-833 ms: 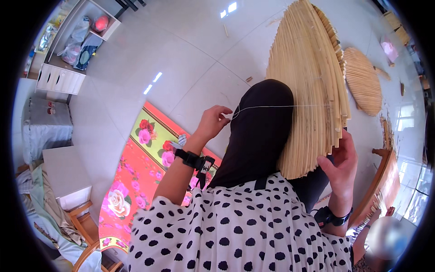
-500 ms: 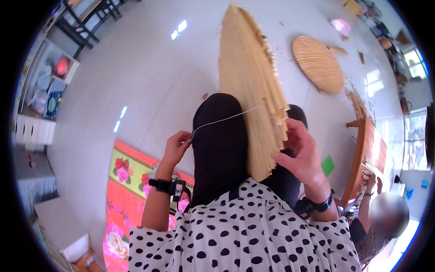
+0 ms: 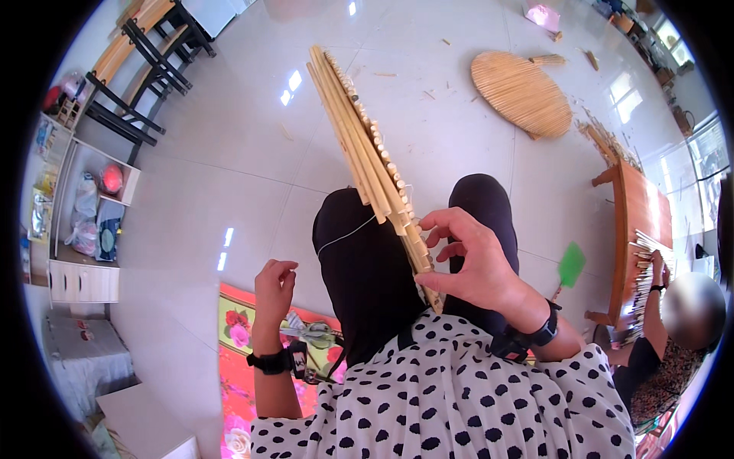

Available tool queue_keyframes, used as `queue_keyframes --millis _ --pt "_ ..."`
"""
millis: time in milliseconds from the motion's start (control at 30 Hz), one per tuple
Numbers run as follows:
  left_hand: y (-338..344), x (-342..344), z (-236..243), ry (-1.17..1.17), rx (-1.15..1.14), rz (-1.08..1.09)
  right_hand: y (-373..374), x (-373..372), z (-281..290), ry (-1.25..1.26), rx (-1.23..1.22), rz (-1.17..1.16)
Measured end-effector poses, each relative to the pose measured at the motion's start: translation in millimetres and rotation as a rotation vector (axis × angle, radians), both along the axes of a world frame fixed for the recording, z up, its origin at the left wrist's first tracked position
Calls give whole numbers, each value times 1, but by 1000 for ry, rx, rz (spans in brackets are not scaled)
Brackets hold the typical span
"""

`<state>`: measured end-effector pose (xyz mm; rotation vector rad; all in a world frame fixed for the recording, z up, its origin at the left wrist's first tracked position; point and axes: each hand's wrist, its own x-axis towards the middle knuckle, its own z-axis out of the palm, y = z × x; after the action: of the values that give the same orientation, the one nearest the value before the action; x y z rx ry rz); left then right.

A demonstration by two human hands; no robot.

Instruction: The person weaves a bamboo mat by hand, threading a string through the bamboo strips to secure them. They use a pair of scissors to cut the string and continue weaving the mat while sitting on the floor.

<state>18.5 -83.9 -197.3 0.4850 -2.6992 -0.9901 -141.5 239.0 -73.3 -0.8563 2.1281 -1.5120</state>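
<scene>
A mat of pale reed sticks (image 3: 359,145) strung side by side stands nearly edge-on over my lap, its near end against my polka-dot top. My right hand (image 3: 478,256) grips the mat's right edge near that end, thumb below and fingers above. Small knots and loops of thread show along the row of cut stick ends. A thin white cord (image 3: 344,233) runs from the mat across my left thigh; where it ends is hidden. Left of my knee, my left hand (image 3: 275,289) is raised with loosely bent fingers apart, and I see nothing in it.
An oval reed mat (image 3: 524,96) lies on the floor with stick scraps nearby. At right, another person (image 3: 661,329) handles sticks on a wooden table (image 3: 634,206). A green fly swatter (image 3: 571,264), a floral mat (image 3: 237,367), shelves (image 3: 95,183) and chairs (image 3: 153,69) surround me.
The mat has turned from showing its broad face to nearly edge-on, its far end swinging left. My left hand has let go of the cord and moved slightly left and down.
</scene>
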Motion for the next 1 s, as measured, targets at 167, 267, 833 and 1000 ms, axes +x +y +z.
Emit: queue_keyframes --millis 167,267,833,1000 --pt "31 5 57 -7 -306 -101 -6 2 -5 7 -60 23" --pt "55 1 57 4 -305 -136 -9 2 -9 15 -102 46" --pt "72 8 111 116 422 337 -14 -3 -40 142 -325 80" --pt "93 6 224 52 122 155 -30 2 -52 165 -391 202"
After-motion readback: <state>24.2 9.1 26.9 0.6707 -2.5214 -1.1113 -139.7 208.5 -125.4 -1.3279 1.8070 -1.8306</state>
